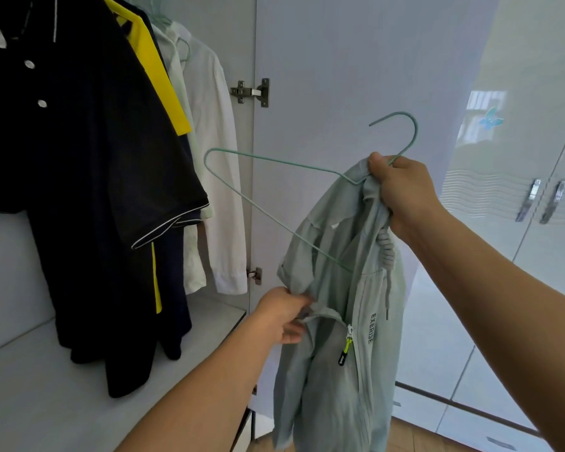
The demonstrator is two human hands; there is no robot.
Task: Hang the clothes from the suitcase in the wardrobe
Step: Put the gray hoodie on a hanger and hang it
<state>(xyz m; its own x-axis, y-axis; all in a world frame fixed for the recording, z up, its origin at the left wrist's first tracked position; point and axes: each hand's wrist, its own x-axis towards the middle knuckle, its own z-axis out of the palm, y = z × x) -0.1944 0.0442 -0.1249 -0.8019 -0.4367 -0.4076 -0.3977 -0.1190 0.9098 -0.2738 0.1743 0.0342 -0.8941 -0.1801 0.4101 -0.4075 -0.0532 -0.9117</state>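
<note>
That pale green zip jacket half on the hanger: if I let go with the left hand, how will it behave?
Probably floppy: the pale green zip jacket hangs in loose folds below the right hand. It looks thin and light. It may well slide off the wire hanger, since one hanger arm is bare and only the left hand is holding up that side's fabric.

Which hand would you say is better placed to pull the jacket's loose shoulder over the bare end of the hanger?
Left hand: it already pinches the jacket below the hanger's bare end; the right hand grips the neck.
</note>
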